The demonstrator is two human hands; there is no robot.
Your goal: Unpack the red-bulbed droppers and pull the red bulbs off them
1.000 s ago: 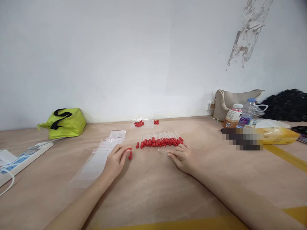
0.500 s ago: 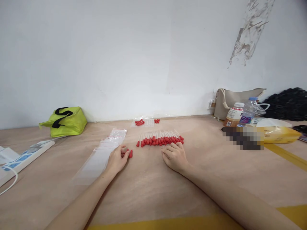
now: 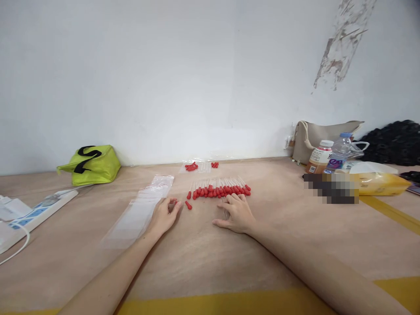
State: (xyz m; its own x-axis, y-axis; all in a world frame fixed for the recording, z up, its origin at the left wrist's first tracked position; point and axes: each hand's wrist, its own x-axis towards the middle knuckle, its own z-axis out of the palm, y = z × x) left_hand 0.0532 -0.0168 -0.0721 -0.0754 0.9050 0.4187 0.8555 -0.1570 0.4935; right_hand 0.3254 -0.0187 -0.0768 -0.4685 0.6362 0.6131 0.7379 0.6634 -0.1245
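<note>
My left hand (image 3: 164, 215) rests on the table with thumb and fingers curled round a red rubber bulb (image 3: 176, 202), of which only a bit shows. Just right of its fingertips lies a loose red bulb (image 3: 188, 204). My right hand (image 3: 239, 213) is arched palm-down, its thumb spread away from the fingers. Under it are thin clear tubes (image 3: 226, 211), partly hidden by the fingers. Beyond both hands, a row of droppers (image 3: 210, 191) lies side by side, red bulbs toward me and clear stems toward the wall.
Clear zip bags (image 3: 144, 205) overlap left of my left hand. More red bulbs (image 3: 191, 166) lie on clear plastic by the wall. A power strip (image 3: 36, 216) and green bag (image 3: 95, 166) are left; bottles (image 3: 320, 157) and a yellow packet (image 3: 380, 183) are right.
One red bulb now lies apart, right of my left hand. My right hand has opened, its thumb moving away from the fingers and exposing the clear tubes beneath.
</note>
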